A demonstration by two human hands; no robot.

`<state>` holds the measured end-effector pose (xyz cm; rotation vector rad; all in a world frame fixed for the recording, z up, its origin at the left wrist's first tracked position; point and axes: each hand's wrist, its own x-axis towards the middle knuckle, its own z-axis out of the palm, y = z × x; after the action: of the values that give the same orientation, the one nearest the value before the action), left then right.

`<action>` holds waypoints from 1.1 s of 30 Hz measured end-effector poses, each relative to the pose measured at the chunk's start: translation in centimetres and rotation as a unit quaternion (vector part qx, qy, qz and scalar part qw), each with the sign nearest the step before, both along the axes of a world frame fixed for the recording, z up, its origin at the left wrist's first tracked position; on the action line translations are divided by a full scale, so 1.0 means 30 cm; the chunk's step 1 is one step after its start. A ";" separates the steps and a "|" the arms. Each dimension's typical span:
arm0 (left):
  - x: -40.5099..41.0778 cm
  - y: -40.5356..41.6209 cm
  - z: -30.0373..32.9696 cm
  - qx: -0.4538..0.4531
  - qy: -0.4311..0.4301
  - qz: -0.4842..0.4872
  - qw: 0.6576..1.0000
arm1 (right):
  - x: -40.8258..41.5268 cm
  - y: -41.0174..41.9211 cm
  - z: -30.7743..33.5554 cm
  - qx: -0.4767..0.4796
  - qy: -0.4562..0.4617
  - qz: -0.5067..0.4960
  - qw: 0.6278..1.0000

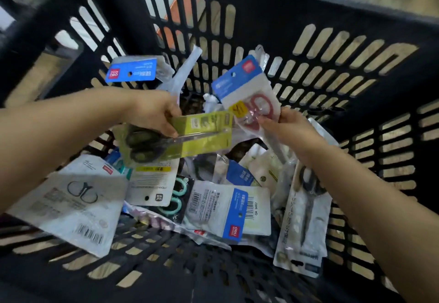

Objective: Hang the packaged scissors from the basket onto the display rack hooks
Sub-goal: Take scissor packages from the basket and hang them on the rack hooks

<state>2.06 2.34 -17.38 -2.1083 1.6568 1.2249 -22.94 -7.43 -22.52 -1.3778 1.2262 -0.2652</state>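
I look down into a black slotted plastic basket [344, 32] holding several packaged scissors. My left hand [154, 112] grips a yellow-green card pack of black-handled scissors [190, 136], lifted above the pile. Behind that hand a blue-headed pack [131, 70] sticks up; whether my fingers hold it too is hidden. My right hand [285, 127] pinches a clear pack with a blue header and red-handled scissors [247, 93], raised and tilted. No display rack or hooks are in view.
On the basket floor lie a white pack with black scissors drawn on it [71, 198], a pack of mint-handled scissors [177, 198], a white and blue barcode pack [232, 210] and a long clear pack of black scissors [306, 212]. Pale floor shows through the slots.
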 end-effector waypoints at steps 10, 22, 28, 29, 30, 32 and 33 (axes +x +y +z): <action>0.027 0.073 -0.087 0.014 0.279 0.430 0.859 | 0.072 0.074 0.007 0.190 -0.126 -0.031 0.973; -0.044 0.087 -0.180 0.058 0.326 0.462 0.823 | 0.046 0.162 -0.123 0.317 -0.093 -0.113 0.937; -0.068 0.120 0.052 0.101 0.327 0.429 0.836 | 0.008 0.219 0.129 0.321 -0.079 -0.095 0.939; -0.079 0.132 0.112 0.097 0.329 0.430 0.835 | 0.004 0.224 0.197 0.315 -0.077 -0.092 0.942; -0.090 0.143 0.179 0.089 0.331 0.434 0.833 | -0.001 0.226 0.264 0.303 -0.078 -0.089 0.946; -0.105 0.170 0.334 0.061 0.333 0.460 0.821 | 0.000 0.223 0.415 0.275 -0.078 -0.086 0.954; -0.113 0.186 0.425 0.042 0.342 0.478 0.808 | 0.005 0.219 0.510 0.261 -0.073 -0.084 0.959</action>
<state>-1.31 7.93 -4.63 -2.6964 0.4933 2.5021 -22.78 -0.88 -7.23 -0.7872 1.1838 -0.1424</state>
